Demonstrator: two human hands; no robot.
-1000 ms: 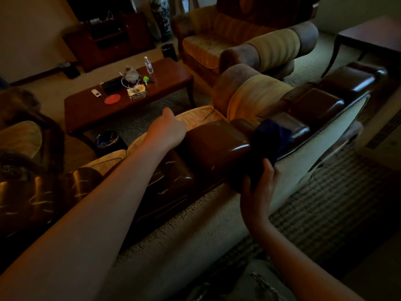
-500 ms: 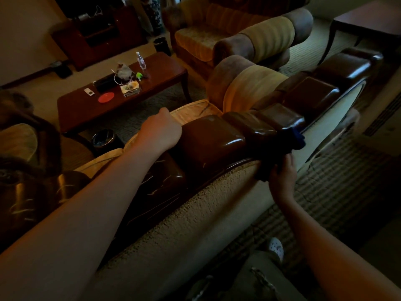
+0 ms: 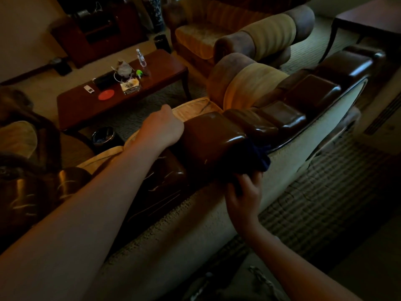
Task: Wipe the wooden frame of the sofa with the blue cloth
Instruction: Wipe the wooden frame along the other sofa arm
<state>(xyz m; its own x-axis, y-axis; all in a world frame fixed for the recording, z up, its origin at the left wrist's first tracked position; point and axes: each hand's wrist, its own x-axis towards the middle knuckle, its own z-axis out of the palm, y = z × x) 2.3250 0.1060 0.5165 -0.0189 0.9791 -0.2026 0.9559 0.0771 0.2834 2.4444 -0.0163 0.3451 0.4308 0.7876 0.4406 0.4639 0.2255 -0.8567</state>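
While the right hand (image 3: pixel 244 192) grips the blue cloth (image 3: pixel 252 158) — fingers curled round its bunched lower end — the cloth presses on the rear edge of the glossy wooden frame (image 3: pixel 212 137) atop the sofa back. Left hand (image 3: pixel 161 129) rests over the frame's front side, fingers hidden past the edge — cannot tell their state. Beyond, a counter (image 3: pixel 156 83) carries a bottle (image 3: pixel 141 58) and a red disc (image 3: pixel 106 94).

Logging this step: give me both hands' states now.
Left hand: fingers hidden beyond the glossy brown wooden sofa frame; cannot tell.
Right hand: closed, gripping the dark blue cloth against that frame.
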